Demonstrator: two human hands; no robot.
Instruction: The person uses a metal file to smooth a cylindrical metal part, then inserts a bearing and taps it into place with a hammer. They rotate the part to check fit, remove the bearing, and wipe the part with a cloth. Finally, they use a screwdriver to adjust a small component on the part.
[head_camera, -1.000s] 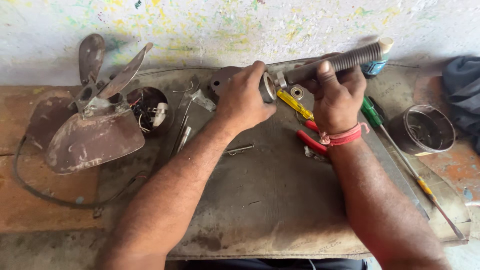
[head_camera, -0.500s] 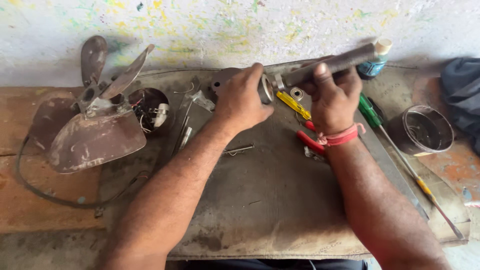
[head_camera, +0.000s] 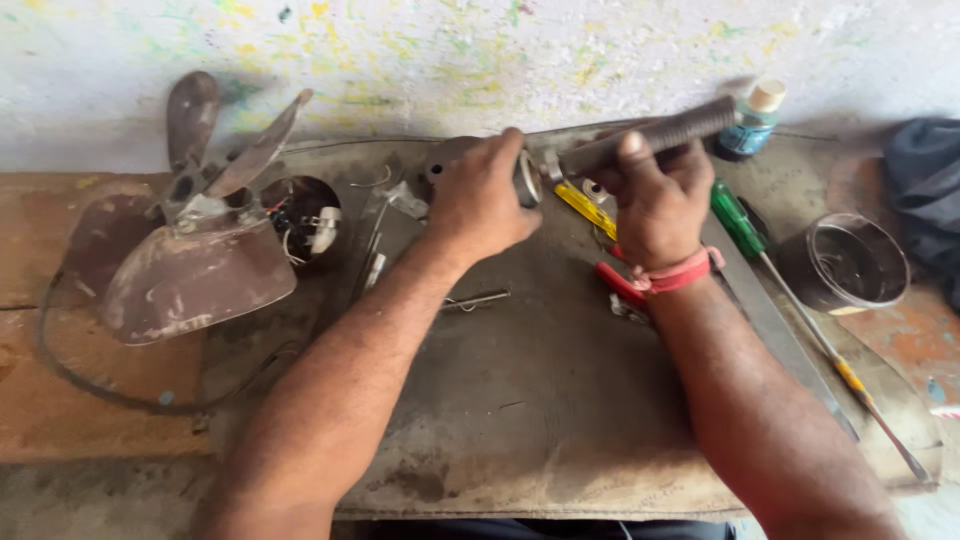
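Gripping a dark ribbed metal handle (head_camera: 650, 135) above the grey-matted bench (head_camera: 520, 400).
Right hand (head_camera: 655, 200) fingers closed around handle; left hand (head_camera: 480, 200) fingers closed on small round metal part (head_camera: 445, 155) at handle's left end. Rusty fan blade assembly (head_camera: 190, 240) well left of handle.

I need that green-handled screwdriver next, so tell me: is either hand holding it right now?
No: the green-handled screwdriver lies on the bench mat beside the right hand, which grips a ribbed dark handle.
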